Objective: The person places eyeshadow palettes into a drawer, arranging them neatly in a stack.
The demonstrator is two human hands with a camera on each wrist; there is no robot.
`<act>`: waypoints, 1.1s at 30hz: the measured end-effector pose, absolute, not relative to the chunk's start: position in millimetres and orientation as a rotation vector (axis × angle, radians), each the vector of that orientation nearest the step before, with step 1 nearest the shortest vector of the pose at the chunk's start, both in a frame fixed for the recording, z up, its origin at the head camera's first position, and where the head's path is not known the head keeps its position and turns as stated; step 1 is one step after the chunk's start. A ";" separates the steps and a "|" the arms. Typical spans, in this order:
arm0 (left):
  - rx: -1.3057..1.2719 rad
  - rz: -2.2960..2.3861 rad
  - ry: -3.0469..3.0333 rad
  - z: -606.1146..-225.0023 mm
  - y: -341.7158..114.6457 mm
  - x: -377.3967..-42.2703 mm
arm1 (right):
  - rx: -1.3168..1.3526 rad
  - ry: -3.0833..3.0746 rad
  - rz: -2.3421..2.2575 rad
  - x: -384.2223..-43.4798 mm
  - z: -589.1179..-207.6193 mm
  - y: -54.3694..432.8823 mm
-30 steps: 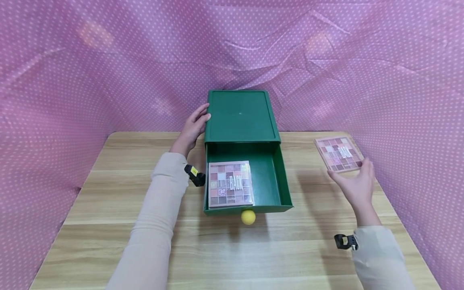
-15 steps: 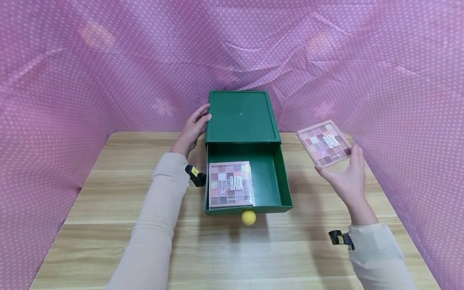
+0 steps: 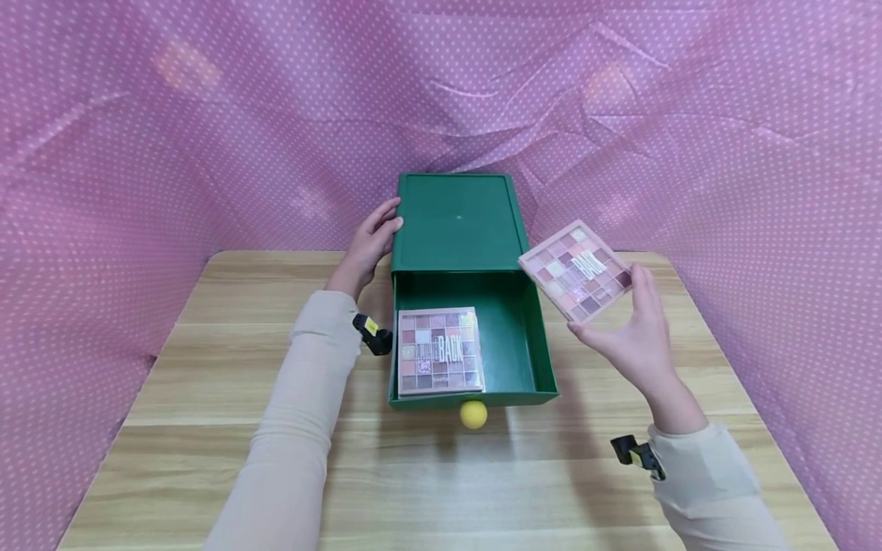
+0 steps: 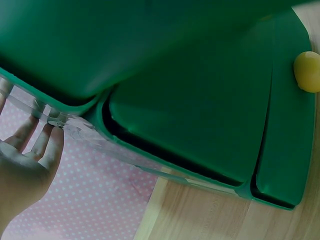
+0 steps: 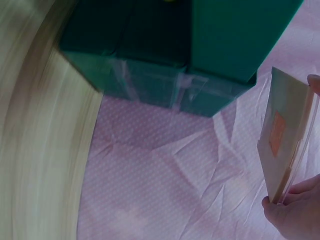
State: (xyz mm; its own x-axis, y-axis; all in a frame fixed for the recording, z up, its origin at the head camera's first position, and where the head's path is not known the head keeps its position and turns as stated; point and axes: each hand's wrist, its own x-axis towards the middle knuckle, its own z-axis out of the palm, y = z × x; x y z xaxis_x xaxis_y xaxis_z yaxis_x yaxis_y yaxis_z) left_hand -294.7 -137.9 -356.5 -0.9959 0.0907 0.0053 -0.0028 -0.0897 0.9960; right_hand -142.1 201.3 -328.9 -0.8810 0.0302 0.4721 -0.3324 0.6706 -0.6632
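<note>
1. Left hand point(image 3: 365, 249): fingers extended against the left side of the green cabinet point(image 3: 458, 222), clasping nothing; apparently steadies it.
2. First palette point(image 3: 441, 352): lies face-up along the left of the extended drawer point(image 3: 507, 344), leaving floor bare beside it.
3. Yellow knob point(image 3: 473, 415): on the drawer front, presumably for pulling.
4. Second palette point(image 3: 577, 272): aloft, turned cornerwise, beside the cabinet's right.
5. Right hand point(image 3: 634, 337): thumb and fingers pinch that palette's edges, likely keeping its face uncovered.

Palette point(image 3: 576, 272) between right fingers point(image 3: 642, 285), left fingers point(image 3: 384, 209) against green cabinet point(image 3: 458, 222), second palette point(image 3: 439, 350) in its open drawer point(image 3: 508, 344)
</note>
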 end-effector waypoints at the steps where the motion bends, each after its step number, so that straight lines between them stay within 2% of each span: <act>1: 0.101 2.270 2.077 -356.4 -137.8 -294.5 | 0.262 -2.435 1.093 -141.9 -328.4 199.0; 33: 0.085 2.234 2.110 -355.0 -137.9 -296.6 | 0.717 -2.748 1.050 -132.6 -327.0 144.1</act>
State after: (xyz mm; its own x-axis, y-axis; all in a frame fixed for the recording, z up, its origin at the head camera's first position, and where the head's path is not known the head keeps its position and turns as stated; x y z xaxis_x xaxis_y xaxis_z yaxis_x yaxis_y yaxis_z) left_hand -296.6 -137.9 -355.0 -0.9962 0.0873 -0.0065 -0.0115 -0.0564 0.9983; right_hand -132.6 144.1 -327.0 -0.8819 -0.3888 0.2667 -0.4676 0.6484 -0.6008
